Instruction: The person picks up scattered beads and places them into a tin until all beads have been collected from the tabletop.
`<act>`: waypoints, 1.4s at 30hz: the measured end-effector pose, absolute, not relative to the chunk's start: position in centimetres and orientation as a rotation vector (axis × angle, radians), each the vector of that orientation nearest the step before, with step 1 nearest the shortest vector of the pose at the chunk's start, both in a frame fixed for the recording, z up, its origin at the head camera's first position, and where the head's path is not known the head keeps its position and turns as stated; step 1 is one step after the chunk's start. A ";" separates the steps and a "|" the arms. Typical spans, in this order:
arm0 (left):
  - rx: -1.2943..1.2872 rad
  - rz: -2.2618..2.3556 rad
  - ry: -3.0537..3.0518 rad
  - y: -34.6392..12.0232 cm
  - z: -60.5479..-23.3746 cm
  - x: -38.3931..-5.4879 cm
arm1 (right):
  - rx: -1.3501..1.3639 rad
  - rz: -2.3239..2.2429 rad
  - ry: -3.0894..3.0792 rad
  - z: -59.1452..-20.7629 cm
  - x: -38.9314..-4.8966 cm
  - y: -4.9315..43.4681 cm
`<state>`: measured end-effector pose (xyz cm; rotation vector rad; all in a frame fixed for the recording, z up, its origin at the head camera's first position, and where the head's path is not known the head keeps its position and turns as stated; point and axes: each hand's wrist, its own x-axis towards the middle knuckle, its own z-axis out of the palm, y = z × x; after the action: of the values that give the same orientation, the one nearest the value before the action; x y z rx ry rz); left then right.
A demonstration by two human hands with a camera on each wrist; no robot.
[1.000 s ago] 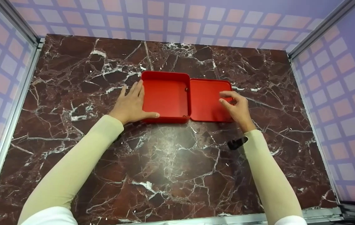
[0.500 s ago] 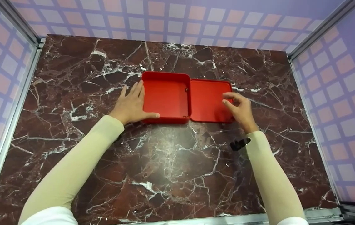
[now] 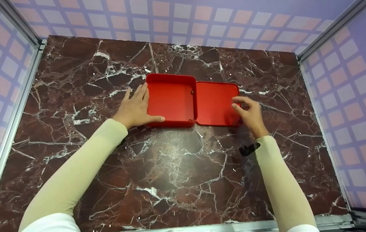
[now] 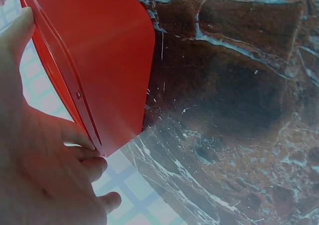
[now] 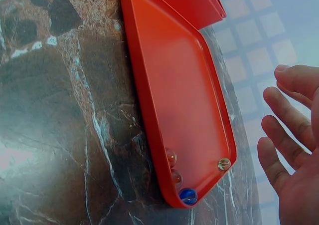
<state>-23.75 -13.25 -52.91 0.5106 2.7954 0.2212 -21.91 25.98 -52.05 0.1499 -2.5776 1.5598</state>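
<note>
A red box [image 3: 170,100] lies open, its shallow lid [image 3: 216,103] folded flat to the right. My left hand [image 3: 133,108] rests on the box's left rim with straight fingers, the thumb over the front edge. Near the lid's right edge hovers my right hand [image 3: 251,116], fingers loosely bent and apart, holding nothing. Several glass marbles lie in the lid's outer end in the right wrist view, among them a blue marble [image 5: 189,196], a clear reddish marble [image 5: 171,157] and a pale green-yellow marble [image 5: 224,163]. Two small dark round things sit along the box's right wall, probably marbles.
The box stands on a dark red marbled tabletop [image 3: 176,180] with white veins. Checked panels [image 3: 183,24] with metal frame posts enclose the back and both sides. A black wrist strap [image 3: 248,149] is on the right wrist.
My right hand has moved slightly right and toward me, from over the lid to its right edge. The left hand and the box have stayed in place.
</note>
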 end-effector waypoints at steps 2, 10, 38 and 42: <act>0.510 0.219 2.797 -13.3 -52.9 -23.8 | 0.145 1.553 -2.585 -52.0 -21.9 26.0; 0.511 0.227 2.798 -13.3 -53.0 -23.8 | 0.176 1.559 -2.562 -52.3 -22.0 26.5; 0.505 0.234 2.785 -13.2 -52.7 -23.8 | 0.144 1.481 -2.634 -52.3 -21.3 27.7; 0.505 0.240 2.782 -13.2 -52.7 -23.8 | 0.128 1.464 -2.655 -52.5 -21.1 27.8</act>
<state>-23.76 -13.17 -52.73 0.5053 2.7823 0.2397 -21.14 27.83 -52.46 0.1282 -2.6550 1.4635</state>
